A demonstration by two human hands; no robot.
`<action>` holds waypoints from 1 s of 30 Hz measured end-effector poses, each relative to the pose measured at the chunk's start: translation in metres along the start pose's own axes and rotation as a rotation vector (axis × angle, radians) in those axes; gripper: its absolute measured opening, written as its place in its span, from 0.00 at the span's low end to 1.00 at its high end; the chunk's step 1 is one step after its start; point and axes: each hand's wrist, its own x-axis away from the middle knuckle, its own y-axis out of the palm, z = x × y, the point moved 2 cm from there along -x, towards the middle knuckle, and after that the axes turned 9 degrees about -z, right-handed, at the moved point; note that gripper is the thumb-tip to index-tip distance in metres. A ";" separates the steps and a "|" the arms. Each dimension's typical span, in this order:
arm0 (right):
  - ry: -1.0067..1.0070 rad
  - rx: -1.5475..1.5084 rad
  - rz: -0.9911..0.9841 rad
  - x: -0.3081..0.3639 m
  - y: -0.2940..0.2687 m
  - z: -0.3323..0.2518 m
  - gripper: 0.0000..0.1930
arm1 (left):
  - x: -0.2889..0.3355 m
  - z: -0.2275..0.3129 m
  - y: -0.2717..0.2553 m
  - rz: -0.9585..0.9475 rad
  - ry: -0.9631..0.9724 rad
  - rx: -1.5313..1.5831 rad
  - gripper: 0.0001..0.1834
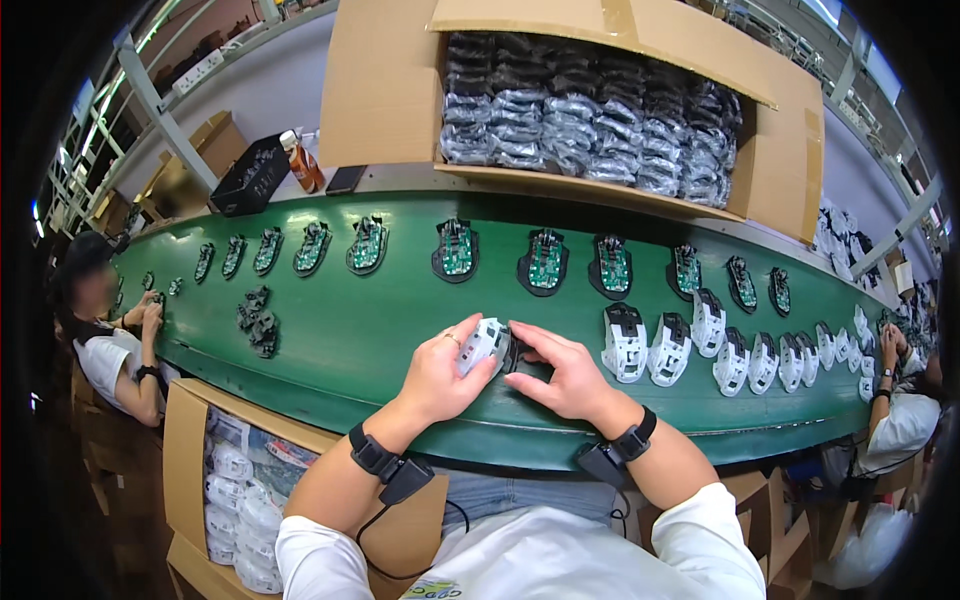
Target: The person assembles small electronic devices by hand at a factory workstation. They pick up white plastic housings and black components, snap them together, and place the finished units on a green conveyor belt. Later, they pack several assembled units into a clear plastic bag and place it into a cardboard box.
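Observation:
Over the near edge of the green bench, my left hand (447, 372) grips a white computer mouse shell (482, 346), its thumb and fingers around the shell's left side. My right hand (565, 372) is curved against the shell's right side, where a dark mouse base (513, 356) shows between my palms. Its fingers and thumb press on that dark part; the fingers hide most of how the two parts meet. To the right stand white and black mouse shells (669, 348) in a loose row. Farther back, black mouse bases with green circuit boards (456, 249) form a line.
A large carton (380, 90) of bagged dark parts stands behind the green bench (370, 310). Small black parts (258, 322) lie left. An open box (187, 470) of white shells is at lower left. Co-workers sit at left (115, 365) and right (897, 420).

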 end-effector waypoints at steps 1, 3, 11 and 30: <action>-0.032 0.040 0.021 0.002 0.001 0.001 0.33 | 0.002 0.003 -0.003 -0.002 -0.026 -0.018 0.33; -0.111 0.121 0.052 0.001 0.001 0.000 0.33 | 0.005 0.005 -0.006 0.018 -0.006 -0.043 0.32; -0.084 0.198 -0.033 -0.003 0.009 -0.001 0.32 | 0.009 0.010 0.001 0.040 0.105 -0.028 0.31; 0.023 0.034 0.049 -0.013 0.018 0.004 0.26 | -0.003 0.017 -0.008 0.129 0.339 -0.224 0.18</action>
